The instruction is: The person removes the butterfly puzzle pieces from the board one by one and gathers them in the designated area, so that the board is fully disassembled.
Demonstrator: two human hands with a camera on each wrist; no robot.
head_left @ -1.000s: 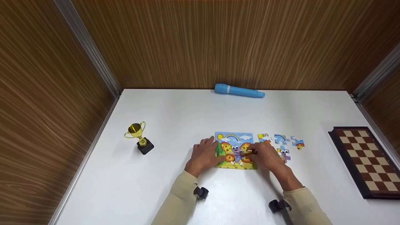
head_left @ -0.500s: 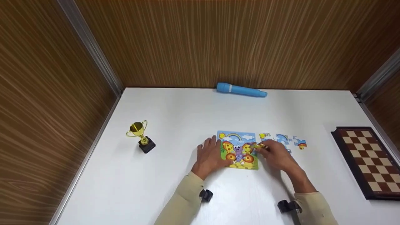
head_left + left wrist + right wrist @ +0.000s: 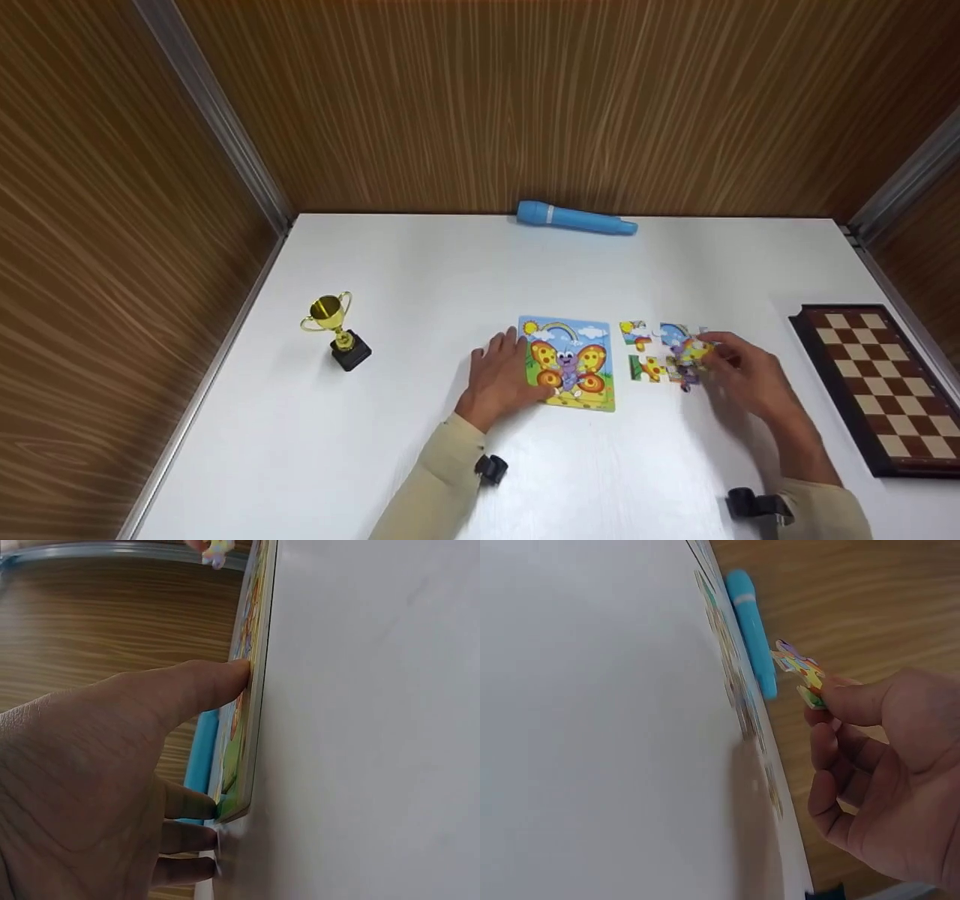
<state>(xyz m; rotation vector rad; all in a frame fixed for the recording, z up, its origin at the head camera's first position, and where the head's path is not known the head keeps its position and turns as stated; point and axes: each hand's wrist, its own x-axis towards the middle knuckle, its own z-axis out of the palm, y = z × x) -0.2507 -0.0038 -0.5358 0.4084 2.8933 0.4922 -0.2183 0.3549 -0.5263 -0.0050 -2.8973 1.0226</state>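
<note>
At the centre of the frame the left hand [image 3: 501, 376] lies with straight fingers [image 3: 196, 686] pressed on the left edge of the butterfly puzzle board [image 3: 570, 363] on the white bench [image 3: 420, 300]. Right of it, the right hand [image 3: 746, 373] pinches a puzzle piece [image 3: 801, 673] between thumb and fingers, raised above the loose pieces [image 3: 646, 352].
</note>
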